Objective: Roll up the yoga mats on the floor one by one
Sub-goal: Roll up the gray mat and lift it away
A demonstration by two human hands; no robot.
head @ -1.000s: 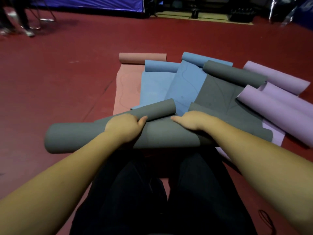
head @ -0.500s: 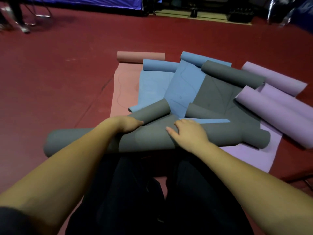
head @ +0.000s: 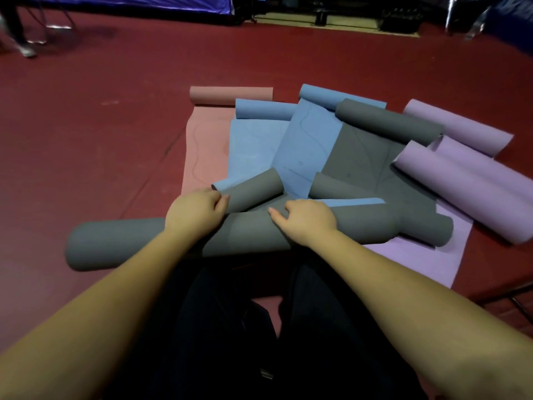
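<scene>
Head view: the left hand (head: 194, 213) has its grip curled round the near end of a short grey roll (head: 253, 189), thumb and fingers pinching it; the right hand (head: 307, 222) lies on the long grey rolled mat (head: 138, 243), fingers bent over its far edge, gripping a fold; this mat lies crosswise on the red floor (head: 86, 134) just beyond the person's dark-trousered knees; farther off, partly unrolled mats overlap: pink (head: 204, 151) at left, two blue (head: 253, 140), another grey (head: 372, 157), and lilac rolls (head: 467, 180) at right; a lilac sheet (head: 427, 255) lies under the long roll's right end.
</scene>
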